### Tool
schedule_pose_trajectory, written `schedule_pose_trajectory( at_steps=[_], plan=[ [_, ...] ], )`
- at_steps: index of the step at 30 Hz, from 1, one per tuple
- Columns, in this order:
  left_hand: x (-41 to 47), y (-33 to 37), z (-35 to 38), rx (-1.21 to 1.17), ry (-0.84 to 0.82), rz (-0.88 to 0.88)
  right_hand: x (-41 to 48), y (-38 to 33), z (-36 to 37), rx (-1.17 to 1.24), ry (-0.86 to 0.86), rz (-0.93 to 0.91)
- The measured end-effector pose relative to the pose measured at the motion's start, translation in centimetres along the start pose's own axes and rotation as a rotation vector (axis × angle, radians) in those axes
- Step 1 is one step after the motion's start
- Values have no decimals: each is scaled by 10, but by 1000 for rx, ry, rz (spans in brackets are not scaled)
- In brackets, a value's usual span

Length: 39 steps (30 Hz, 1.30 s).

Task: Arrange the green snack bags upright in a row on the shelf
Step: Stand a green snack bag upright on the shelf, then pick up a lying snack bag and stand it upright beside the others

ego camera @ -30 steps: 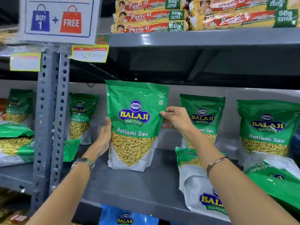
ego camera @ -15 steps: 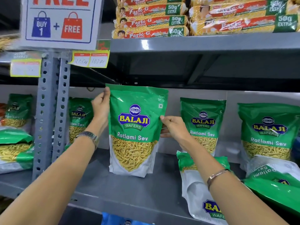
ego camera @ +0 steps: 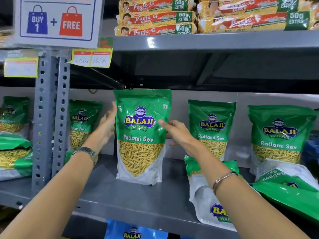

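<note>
A green Balaji Ratlami Sev bag (ego camera: 142, 135) stands upright on the grey shelf (ego camera: 131, 197), near its middle. My left hand (ego camera: 107, 125) rests flat against the bag's upper left edge. My right hand (ego camera: 174, 132) grips its right edge, thumb on the front and fingers behind. Three more green bags stand upright against the back wall: one to the left (ego camera: 83, 123) and two to the right (ego camera: 212, 126) (ego camera: 279, 133). Two bags lie flat at the front right (ego camera: 205, 195) (ego camera: 290, 188).
A perforated grey upright post (ego camera: 50, 126) splits the shelving at the left, with more green bags (ego camera: 13, 135) beyond it. The upper shelf (ego camera: 207, 40) holds Parle-G biscuit packs (ego camera: 155, 18). A buy-one offer sign (ego camera: 55, 19) and yellow price tags (ego camera: 91, 57) hang at upper left.
The bag has been pushed further back on the shelf and stands straighter. My left hand slid down from its top corner to its upper left edge.
</note>
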<state>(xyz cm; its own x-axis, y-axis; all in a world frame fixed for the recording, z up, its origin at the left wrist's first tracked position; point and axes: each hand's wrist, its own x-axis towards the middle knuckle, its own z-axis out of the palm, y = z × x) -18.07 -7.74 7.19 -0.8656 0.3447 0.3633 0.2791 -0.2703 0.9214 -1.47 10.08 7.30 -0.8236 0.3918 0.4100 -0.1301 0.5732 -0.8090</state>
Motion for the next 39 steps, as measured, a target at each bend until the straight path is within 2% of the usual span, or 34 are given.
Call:
schedule_pose_trajectory(
  at_steps=[3, 5, 12, 19, 25, 27, 30, 31, 32, 34, 36, 37, 39],
  plan=[
    [-23, -24, -8, 77, -256, -92, -9, 3, 6, -19, -175, 92],
    [-36, -39, -8, 113, -308, -133, -15, 6, 14, 8, -284, 145],
    [-83, -43, 6, 257, -201, -55, -21, 6, 24, -20, -263, 146],
    [-106, -28, -11, 401, -142, -32, -41, -1, 27, -32, -262, 104],
    [-133, -18, -17, 381, -100, -6, -61, -10, 32, -71, -236, 36],
    [-143, -19, -7, 284, 22, 82, -68, -9, 27, -70, -252, 16],
    [-164, -21, 20, 189, 516, 376, -77, -5, -1, -127, -180, -27],
    [-175, -19, 35, 186, 606, 472, -80, -1, -14, -149, -114, -31],
    [-185, -15, 54, 173, 565, 529, -82, 4, -31, -192, -44, -26],
    [-196, -10, 99, 172, 235, 476, -89, 20, -65, -396, 101, 53],
    [-182, -15, 141, 265, -87, 218, -97, 36, -96, -572, 183, 216],
    [-172, -20, 157, 322, -204, 30, -102, 43, -108, -568, 154, 298],
    [-146, -38, 173, 365, -370, -300, -113, 49, -118, -454, -29, 392]
  ],
)
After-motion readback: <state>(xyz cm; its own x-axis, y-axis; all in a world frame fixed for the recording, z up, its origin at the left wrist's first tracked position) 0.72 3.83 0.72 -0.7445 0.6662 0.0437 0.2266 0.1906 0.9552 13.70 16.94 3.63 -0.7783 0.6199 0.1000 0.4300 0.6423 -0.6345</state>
